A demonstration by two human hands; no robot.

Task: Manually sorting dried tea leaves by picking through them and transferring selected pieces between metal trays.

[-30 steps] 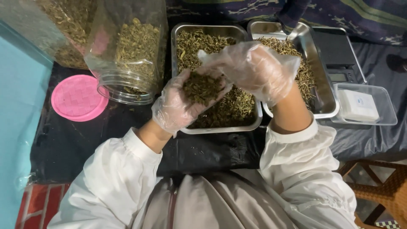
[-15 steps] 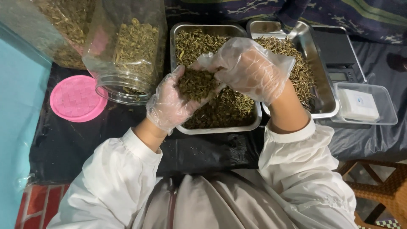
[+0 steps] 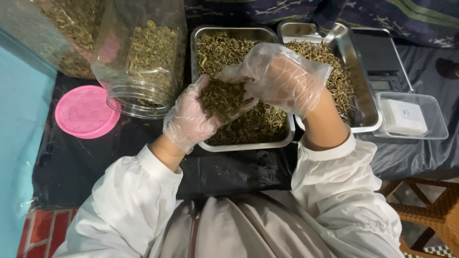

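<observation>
Over the middle of the frame we hold both our hands, each in a thin clear plastic glove, close together above a metal tray (image 3: 246, 145). Our left hand (image 3: 191, 119) is cupped palm up and cradles a clump of dried green-brown leaves (image 3: 221, 98). Our right hand (image 3: 282, 79) bends over the clump from the right, its fingertips (image 3: 234, 74) touching the top of the leaves; whether they pinch any, we cannot tell. The two hands meet at the clump, just above the leaves that fill the tray below.

Right of that tray, touching it, stands a second metal tray (image 3: 366, 112) with paler, thinner dried stems, partly hidden behind our right hand. Further right, in the upper right of the frame, sits a dark scale (image 3: 380, 62), and just below it a clear plastic box (image 3: 432, 119) with a white pad inside.

At the upper left a clear plastic jar (image 3: 143, 57) leans on its side, its open mouth turned toward the lower part of the frame, with more dried leaves inside. A pink round lid (image 3: 86, 112) lies flat just left of the jar's mouth. All of this rests on a black sheet (image 3: 81, 162). Our white sleeves (image 3: 129, 205) fill the bottom of the frame.
</observation>
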